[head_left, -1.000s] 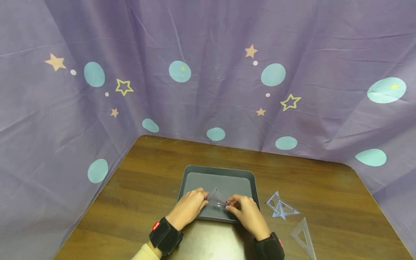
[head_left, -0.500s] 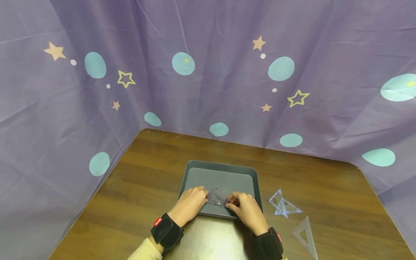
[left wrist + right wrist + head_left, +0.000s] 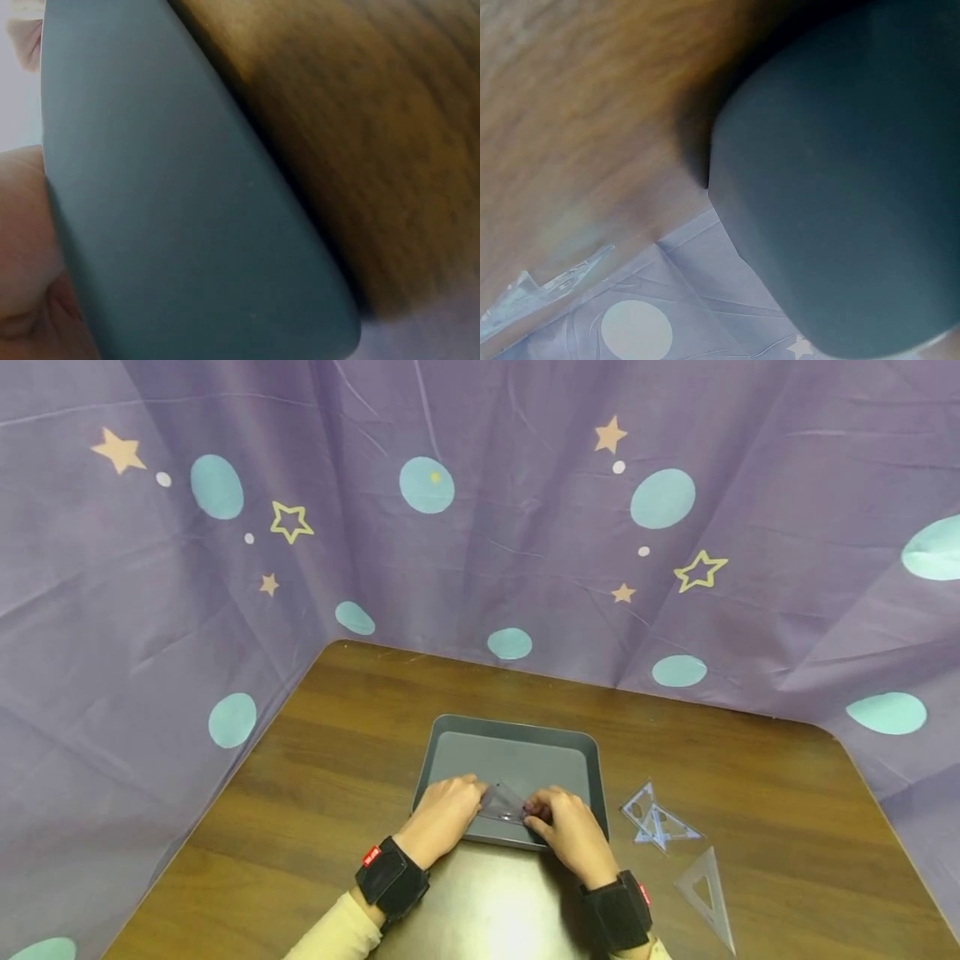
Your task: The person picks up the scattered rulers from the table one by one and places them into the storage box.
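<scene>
Over the near half of a dark grey tray, both hands hold a clear, faintly purple triangular set square between them. The left hand pinches its left end. At the opposite end, the right hand grips the corner between thumb and curled fingers. One point of the set square faces the far side of the tray. In the left wrist view the tray's outer wall fills the middle, with part of the left hand at the edge. The right wrist view shows the tray wall, the fingers hidden.
Right of the tray, two bluish clear set squares lie overlapping on the wooden table. A larger frosted set square lies nearer the front. A purple patterned curtain stands behind the table and at its left.
The head view has tilted down, so the scene sits higher in frame. The set square has turned a little between the hands, which have kept their hold and shifted slightly nearer the tray's front edge.
</scene>
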`<state>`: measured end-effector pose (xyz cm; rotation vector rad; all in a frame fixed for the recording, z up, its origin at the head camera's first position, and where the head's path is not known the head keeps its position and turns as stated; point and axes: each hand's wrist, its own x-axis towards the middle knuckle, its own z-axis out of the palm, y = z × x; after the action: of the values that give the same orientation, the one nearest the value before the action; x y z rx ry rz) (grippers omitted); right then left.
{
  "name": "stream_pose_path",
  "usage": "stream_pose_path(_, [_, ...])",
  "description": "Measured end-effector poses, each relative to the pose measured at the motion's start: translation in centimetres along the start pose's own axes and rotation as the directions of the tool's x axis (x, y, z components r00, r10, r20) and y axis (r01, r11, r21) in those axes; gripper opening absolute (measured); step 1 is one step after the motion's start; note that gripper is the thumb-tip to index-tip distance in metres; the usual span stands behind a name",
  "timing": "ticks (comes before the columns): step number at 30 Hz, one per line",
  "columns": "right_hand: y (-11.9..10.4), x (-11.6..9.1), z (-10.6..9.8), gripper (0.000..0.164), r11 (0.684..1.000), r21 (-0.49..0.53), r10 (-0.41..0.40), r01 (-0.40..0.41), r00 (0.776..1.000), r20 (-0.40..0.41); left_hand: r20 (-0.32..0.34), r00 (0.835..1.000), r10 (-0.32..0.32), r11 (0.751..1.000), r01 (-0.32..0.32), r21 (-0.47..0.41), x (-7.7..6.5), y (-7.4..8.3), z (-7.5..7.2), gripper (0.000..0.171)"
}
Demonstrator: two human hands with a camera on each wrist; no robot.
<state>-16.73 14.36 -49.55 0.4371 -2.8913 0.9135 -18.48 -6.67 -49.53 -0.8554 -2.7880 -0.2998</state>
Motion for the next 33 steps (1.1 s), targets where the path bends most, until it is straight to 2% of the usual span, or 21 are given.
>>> stream_pose_path(8, [0.0,-0.1,-0.2,0.021,0.999,-0.011,-0.043,0.043,0.998,-0.042,-0.034,0.999,0.006,1.000,-0.005,0.026,0.2,0.5,-0.4,0.003])
stream_pose_path(13, [-0.1,-0.4,-0.9,0.019,0.998,-0.039,-0.055,0.053,0.997,-0.061,-0.028,1.000,0.007,1.000,-0.007,0.013,0.4,1.0,-1.0,0.012])
stream_pose_path(18, [-0.3,-0.6,-2.2,0.022,0.998,-0.053,-0.041,0.036,0.994,-0.102,-0.067,0.997,0.031,0.999,-0.032,-0.021,0.9,1.6,-1.7,0.017])
stream_pose_path(27, [0.8,-2.7,-4.7,0.024,0.998,-0.059,-0.046,0.035,0.979,-0.199,-0.157,0.979,0.130,0.991,-0.132,-0.007,2.0,4.7,-2.1,0.022])
stream_pose_path(33, [2.2,-4.4,-6.2,0.032,0.999,-0.043,-0.031,0.020,0.966,-0.257,-0.209,0.961,0.181,0.980,-0.194,-0.042,2.0,7.3,-1.5,0.025])
